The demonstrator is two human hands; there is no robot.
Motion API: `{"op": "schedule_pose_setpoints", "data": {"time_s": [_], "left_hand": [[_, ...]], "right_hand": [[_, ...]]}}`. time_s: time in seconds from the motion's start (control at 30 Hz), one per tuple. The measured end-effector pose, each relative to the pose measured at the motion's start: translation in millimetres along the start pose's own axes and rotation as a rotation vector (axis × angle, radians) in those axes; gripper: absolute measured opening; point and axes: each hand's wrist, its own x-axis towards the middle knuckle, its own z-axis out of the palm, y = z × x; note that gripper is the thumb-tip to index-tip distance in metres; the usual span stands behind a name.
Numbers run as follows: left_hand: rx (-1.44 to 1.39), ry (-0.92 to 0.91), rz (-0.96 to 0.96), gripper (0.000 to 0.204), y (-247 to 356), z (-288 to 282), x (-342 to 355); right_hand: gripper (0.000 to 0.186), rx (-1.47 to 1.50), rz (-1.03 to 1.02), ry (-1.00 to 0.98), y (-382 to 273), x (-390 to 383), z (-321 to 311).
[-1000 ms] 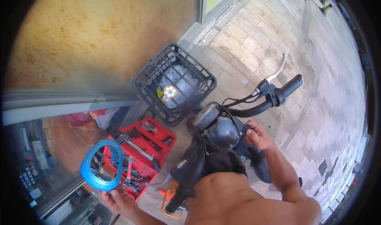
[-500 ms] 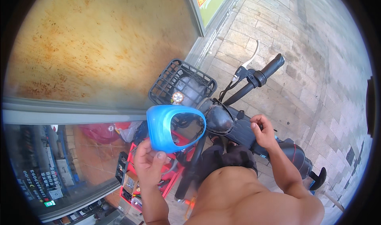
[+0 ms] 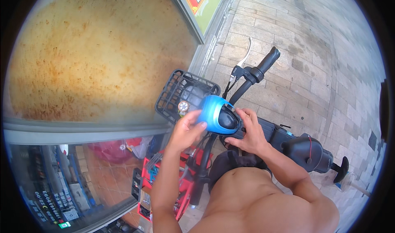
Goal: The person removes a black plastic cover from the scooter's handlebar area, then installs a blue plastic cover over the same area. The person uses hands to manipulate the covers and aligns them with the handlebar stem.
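A glossy blue plastic cover with a large oval opening sits around the black oval headlight or instrument housing of an electric scooter. I cannot tell whether it is seated all the way. My left hand grips the cover's left side between thumb and fingers. At its right end my right hand curls round the rim, fingers at the upper edge and thumb below. The fingertips' exact contact is partly hidden. Beyond the cover, a black handlebar with a silver brake lever extends away.
A black front basket holds a clear bag and a small round light. A red toolbox with tools lies below my left forearm. The scooter's black seat is at right. A glass shopfront borders the left, stone paving the right.
The blue cover has moved right, from beside the black housing to around it. My left hand came along with it. My right hand has closed in from the right onto the cover.
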Motion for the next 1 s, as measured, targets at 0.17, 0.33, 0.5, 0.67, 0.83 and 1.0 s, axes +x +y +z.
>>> {"op": "schedule_pose_setpoints", "data": {"time_s": [0.17, 0.33, 0.5, 0.67, 0.83, 1.0], "left_hand": [[-0.041, -0.062, 0.024, 0.045, -6, -17, 11], [-0.049, -0.039, 0.08, 0.043, -7, -23, 11], [-0.092, -0.015, 0.118, 0.045, -12, -27, 17], [-0.135, -0.034, 0.094, 0.044, -14, -27, 19], [-0.25, -0.087, 0.056, 0.043, -7, -28, 19], [-0.097, -0.171, 0.192, 0.049, 24, -42, 15]], "right_hand": [[0.098, -0.063, -0.034, 0.037, 2, 7, 7], [0.096, -0.122, -0.031, 0.058, -7, 15, 14], [0.092, -0.145, 0.015, 0.053, -11, 22, 21], [0.099, -0.233, -0.03, 0.021, -11, 26, 21], [0.096, -0.275, -0.042, 0.015, -17, 37, 13], [0.09, -0.214, -0.032, 0.001, -25, 55, 0]]}}
